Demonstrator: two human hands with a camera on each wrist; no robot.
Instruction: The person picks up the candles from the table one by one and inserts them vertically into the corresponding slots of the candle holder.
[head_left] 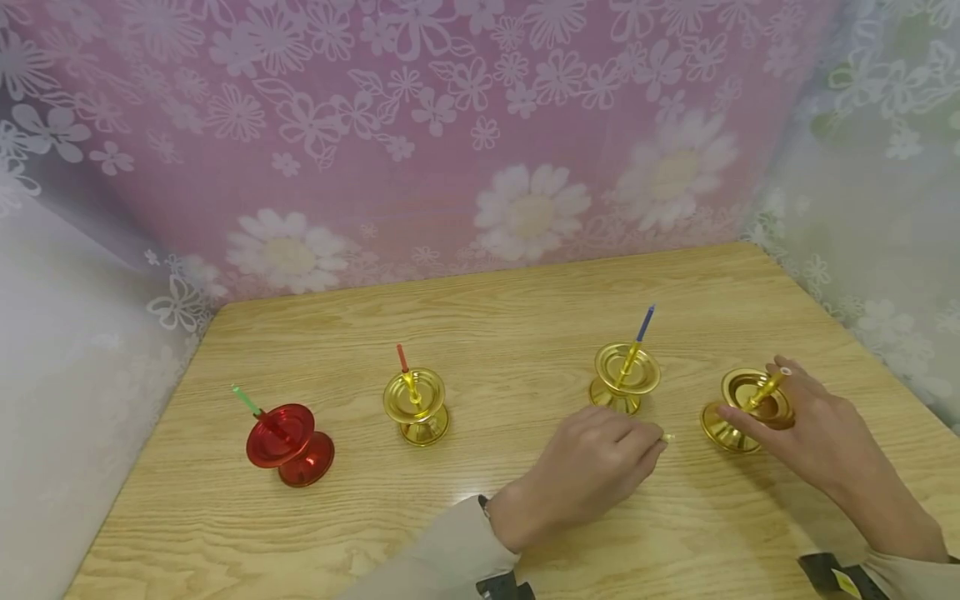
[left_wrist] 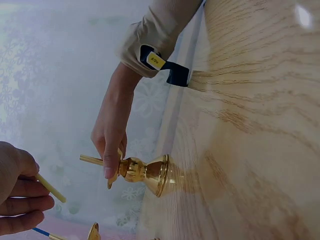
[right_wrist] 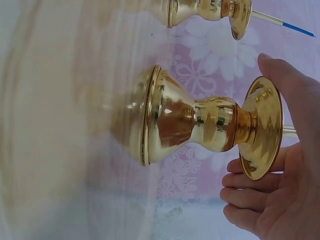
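Observation:
My left hand [head_left: 596, 462] pinches a thin pale-yellow candle [left_wrist: 51, 188], whose tip points toward the rightmost gold candle holder [head_left: 727, 429]. That holder stands upright on the wooden table. Its narrow gold tube [head_left: 770, 387] has no candle showing in it. With thumb and fingers on either side of the dish, my right hand [head_left: 832, 442] holds this candle holder. In the right wrist view its flared base and round stem [right_wrist: 215, 125] show plainly. Just behind my left hand stands another gold candle holder [head_left: 617, 400] bearing a blue candle [head_left: 646, 323].
Farther left, a gold candle holder [head_left: 425, 429] carries a red candle [head_left: 402, 358]. At the far left is a red candle holder [head_left: 307, 461] with a green candle [head_left: 246, 401]. Flower-patterned cloth [head_left: 375, 208] hangs along the table's back and sides.

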